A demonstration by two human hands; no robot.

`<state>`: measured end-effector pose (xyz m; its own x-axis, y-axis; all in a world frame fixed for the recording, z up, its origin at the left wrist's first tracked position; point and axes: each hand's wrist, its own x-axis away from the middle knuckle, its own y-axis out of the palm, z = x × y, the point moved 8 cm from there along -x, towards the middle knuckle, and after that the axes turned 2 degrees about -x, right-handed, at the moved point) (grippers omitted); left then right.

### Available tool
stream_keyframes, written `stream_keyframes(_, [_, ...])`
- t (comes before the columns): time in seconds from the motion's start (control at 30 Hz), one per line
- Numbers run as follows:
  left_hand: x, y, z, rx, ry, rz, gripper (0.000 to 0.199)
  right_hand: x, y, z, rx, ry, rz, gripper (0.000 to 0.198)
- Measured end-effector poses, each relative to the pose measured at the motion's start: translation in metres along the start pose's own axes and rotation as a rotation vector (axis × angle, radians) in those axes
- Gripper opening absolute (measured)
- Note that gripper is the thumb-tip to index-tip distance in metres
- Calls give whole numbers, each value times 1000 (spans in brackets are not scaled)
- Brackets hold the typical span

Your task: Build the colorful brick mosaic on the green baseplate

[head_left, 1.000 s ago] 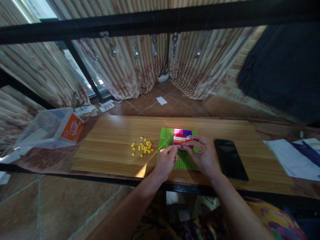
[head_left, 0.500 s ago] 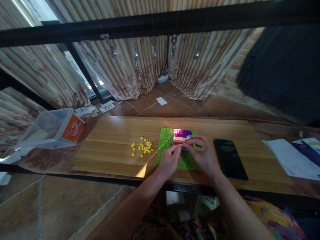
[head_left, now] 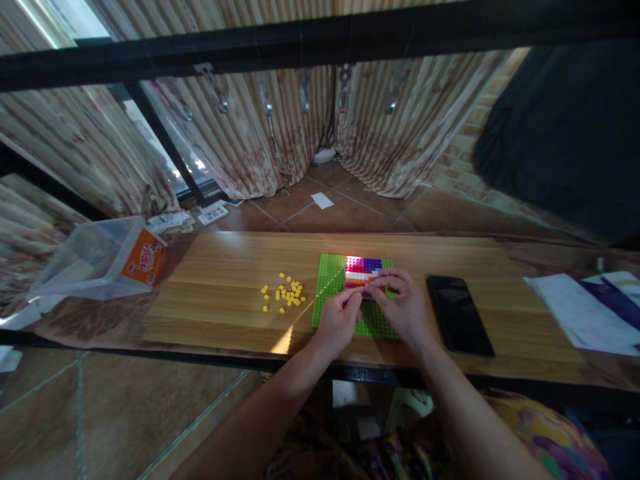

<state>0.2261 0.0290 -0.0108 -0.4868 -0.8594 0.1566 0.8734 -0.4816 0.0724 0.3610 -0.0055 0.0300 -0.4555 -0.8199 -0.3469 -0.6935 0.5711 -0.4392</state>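
On the wooden board lies a green studded baseplate point(head_left: 327, 277). Rows of coloured toy bricks point(head_left: 357, 265), pink, red, white, orange and purple-blue among them, cover its upper middle. My left hand point(head_left: 341, 321) rests over the near part of the plate, thumb and index finger pinched at the lower edge of the rows; what they hold, if anything, is hidden. My right hand point(head_left: 404, 308) reaches in from the right, its thumb and index fingertips closed on a small purple brick point(head_left: 367, 289) beside the left fingertips. The hands partly cover the lower rows.
Loose yellow bricks point(head_left: 290, 293) lie scattered left of the baseplate. A black phone point(head_left: 460, 315) is right of my right hand. A clear plastic box point(head_left: 95, 257) with an orange label stands at the left end, papers point(head_left: 585, 313) at the right. A dark rail point(head_left: 320, 43) crosses above.
The whole view has shifted slightly. Both hands stay at the same spot on the brick rows, with only a slight movement of the right fingers.
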Motion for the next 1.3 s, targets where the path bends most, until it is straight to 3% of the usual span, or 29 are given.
stream_keyframes(0.5, [4,-1,-2,46,-32,31,36,1,0,-6,15,5,29,14])
stream_keyframes(0.67, [13,-9,-4,382,-252,102,28,0,0,-8,56,-3,19,14])
stream_keyframes(0.87, [22,-1,1,914,-474,-25,30,3,-2,-13,95,-80,13,15])
stream_keyframes(1.0, [26,-2,-2,1051,-501,13,32,11,-8,-35,37,-210,32,15])
stream_keyframes(1.3, [20,-6,0,1144,-381,1,34,30,8,-74,-76,-396,-174,14])
